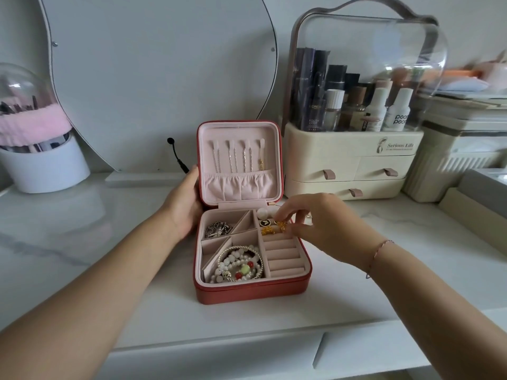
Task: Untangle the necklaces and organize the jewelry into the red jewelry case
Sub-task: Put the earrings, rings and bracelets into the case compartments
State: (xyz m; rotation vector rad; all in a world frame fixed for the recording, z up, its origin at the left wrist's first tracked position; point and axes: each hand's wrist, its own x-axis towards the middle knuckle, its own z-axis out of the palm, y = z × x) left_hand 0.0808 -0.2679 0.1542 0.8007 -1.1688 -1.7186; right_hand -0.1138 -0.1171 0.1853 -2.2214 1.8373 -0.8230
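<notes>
Gold chain at the case's back right slot

The case (247,293) sits open mid-tabletop (82,229), toward the front edge. The right hand (315,223) comes in from the right, fingertips pinching the gold chain (270,230) over the back right compartment. Probably best to lower it slowly and coil it loose, clear of the ring rolls (282,253). The left hand (183,207) grips the case's left side by the hinge, forearm stretched forward.
</notes>
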